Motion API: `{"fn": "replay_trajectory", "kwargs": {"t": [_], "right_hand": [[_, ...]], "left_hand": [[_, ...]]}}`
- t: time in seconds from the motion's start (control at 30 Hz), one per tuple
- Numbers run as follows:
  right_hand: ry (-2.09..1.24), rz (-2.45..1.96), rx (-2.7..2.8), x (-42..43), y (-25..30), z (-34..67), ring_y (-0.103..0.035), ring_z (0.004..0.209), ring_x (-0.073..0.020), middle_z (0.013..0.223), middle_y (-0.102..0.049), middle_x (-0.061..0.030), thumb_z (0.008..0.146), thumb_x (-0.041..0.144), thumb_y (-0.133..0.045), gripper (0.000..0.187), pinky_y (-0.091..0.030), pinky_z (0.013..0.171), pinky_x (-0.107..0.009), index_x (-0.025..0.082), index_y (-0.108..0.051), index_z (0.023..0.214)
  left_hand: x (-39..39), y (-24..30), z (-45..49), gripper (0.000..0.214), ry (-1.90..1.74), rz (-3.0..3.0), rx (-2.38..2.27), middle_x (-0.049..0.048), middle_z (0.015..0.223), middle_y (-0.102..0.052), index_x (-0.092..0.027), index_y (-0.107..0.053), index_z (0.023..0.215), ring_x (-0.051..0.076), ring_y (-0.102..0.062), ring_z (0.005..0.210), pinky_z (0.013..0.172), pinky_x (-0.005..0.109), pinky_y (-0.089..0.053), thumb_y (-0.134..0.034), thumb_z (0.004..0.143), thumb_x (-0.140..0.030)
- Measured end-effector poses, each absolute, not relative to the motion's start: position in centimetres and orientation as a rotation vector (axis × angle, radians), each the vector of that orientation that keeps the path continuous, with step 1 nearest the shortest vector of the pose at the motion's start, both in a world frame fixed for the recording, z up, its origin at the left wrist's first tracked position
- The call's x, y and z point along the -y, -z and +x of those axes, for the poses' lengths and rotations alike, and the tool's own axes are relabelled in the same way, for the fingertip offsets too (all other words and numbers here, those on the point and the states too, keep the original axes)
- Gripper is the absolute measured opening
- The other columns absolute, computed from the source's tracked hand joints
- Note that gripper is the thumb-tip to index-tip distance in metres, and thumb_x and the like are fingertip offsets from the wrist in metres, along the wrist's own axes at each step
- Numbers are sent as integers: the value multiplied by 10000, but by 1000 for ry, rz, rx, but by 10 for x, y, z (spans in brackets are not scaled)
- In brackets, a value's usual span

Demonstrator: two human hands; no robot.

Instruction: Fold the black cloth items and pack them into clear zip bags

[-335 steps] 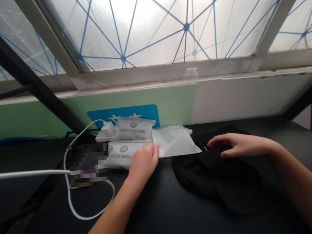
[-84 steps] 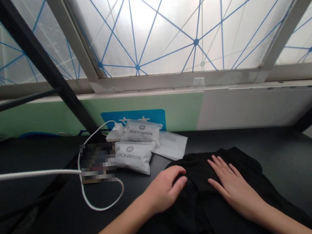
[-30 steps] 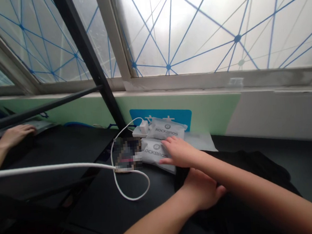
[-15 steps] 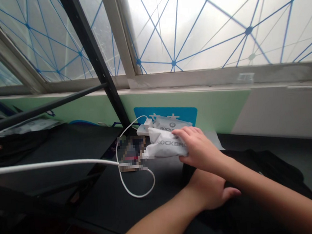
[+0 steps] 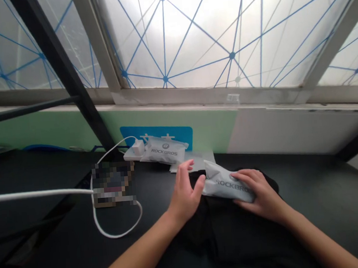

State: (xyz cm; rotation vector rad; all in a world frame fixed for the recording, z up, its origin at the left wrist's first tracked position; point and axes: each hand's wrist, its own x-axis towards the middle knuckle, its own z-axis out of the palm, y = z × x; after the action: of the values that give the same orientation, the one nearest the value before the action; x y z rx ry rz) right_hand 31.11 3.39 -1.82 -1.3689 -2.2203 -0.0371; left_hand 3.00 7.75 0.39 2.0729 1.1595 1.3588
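My right hand [image 5: 258,191] grips the right end of a pale grey ROCKBROS pouch [image 5: 224,184], fingers over its top and thumb below. The pouch lies above a black cloth garment [image 5: 233,233] spread on the dark table. Just left of the pouch, my left hand [image 5: 185,191] is raised with fingers and thumb apart, holding nothing. Its thumb is close to the pouch's left end; whether they touch I cannot tell. Behind it, a second ROCKBROS pouch [image 5: 164,151] rests against the wall, partly on a white power strip [image 5: 131,155].
A blurred-out phone-like device [image 5: 113,182] lies on the left, with a white cable [image 5: 104,226] looping around it. A white charger plug [image 5: 138,147] sits in the strip. Flat grey bags [image 5: 196,159] lie by the wall. A dark metal post [image 5: 66,77] slants up at left.
My right hand has carried the pouch rightward, away from the second pouch and over the garment. My left hand has come up off the garment and opened. The view has swung right.
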Motion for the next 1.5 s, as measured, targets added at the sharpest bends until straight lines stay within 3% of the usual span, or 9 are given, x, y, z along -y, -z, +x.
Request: {"fn": "replay_trajectory", "kwargs": {"t": [0.17, 0.37, 0.47, 0.6, 0.73, 0.9, 1.07, 1.27, 1.5], "right_hand": [[-212, -1424, 1978, -40, 10, 315, -560, 1194, -305, 1266, -635, -121, 996, 480, -450, 409, -429, 1039, -471, 246, -641, 1272], [-204, -1825, 1576, -57, 36, 347, -538, 1168, -337, 1168, -656, -151, 965, 545, -408, 473, -384, 1059, -539, 194, -689, 1114], [-272, -1892, 1532, -60, 41, 359, -573, 1092, -341, 1053, -689, -153, 946, 544, -424, 463, -406, 1017, -548, 191, -722, 971], [-385, -1762, 1507, -56, 31, 358, -639, 906, -263, 932, -705, -82, 930, 561, -476, 413, -518, 842, -417, 210, -691, 894], [-518, -1410, 1375, -49, 13, 342, -604, 718, -194, 791, -654, -21, 906, 537, -616, 329, -499, 641, -303, 210, -649, 890], [-442, -1243, 1336, -37, -6, 329, -620, 772, -187, 838, -674, -22, 878, 438, -715, 222, -511, 696, -291, 224, -685, 828], [-404, -1162, 1332, -31, -11, 330, -631, 777, -187, 817, -681, -21, 852, 360, -763, 184, -520, 707, -300, 230, -683, 750], [-288, -1161, 1382, -27, -13, 331, -635, 805, -180, 878, -680, -27, 902, 310, -718, 135, -503, 740, -312, 239, -706, 789], [-311, -1166, 1510, -22, -15, 338, -645, 799, -186, 859, -678, -29, 887, 321, -739, 138, -502, 721, -307, 236, -702, 786]], "left_hand": [[-87, 7, 35, 570, -833, 2155, -1247, 161, 1377, -590, -181, -399, 1463, 305, -603, 1214, 1040, 493, -477, -523, 986, -467], [-84, 3, 39, 532, -640, 2317, -1252, 158, 1407, -597, -169, -480, 1461, 322, -534, 1313, 1103, 536, -419, -414, 1033, -479], [-86, 1, 36, 455, -690, 2326, -1208, 137, 1377, -623, -198, -604, 1352, 314, -502, 1349, 1119, 534, -425, -435, 1028, -470], [-87, 1, 33, 358, -810, 2306, -1116, 121, 1359, -630, -226, -660, 1256, 313, -477, 1381, 1136, 523, -426, -497, 1004, -422], [-87, 5, 35, 246, -978, 2046, -1008, 98, 1197, -677, -221, -614, 1104, 264, -639, 1161, 1019, 428, -515, -550, 977, -422], [-93, 9, 41, 337, -1277, 1597, -1048, 65, 1023, -681, -215, -476, 1105, 207, -686, 961, 889, 357, -546, -612, 935, -472], [-90, -3, 38, 149, -1392, 1867, -981, 72, 1097, -666, -214, -634, 977, 221, -641, 1070, 996, 382, -497, -620, 959, -361], [-82, -16, 39, 70, -1719, 2122, -847, 35, 947, -696, -232, -635, 897, 206, -639, 949, 878, 372, -544, -619, 964, -219], [-79, -29, 27, 90, -1547, 2609, -948, 80, 1144, -703, -212, -666, 976, 251, -563, 1108, 997, 439, -467, -592, 958, -164]]}}
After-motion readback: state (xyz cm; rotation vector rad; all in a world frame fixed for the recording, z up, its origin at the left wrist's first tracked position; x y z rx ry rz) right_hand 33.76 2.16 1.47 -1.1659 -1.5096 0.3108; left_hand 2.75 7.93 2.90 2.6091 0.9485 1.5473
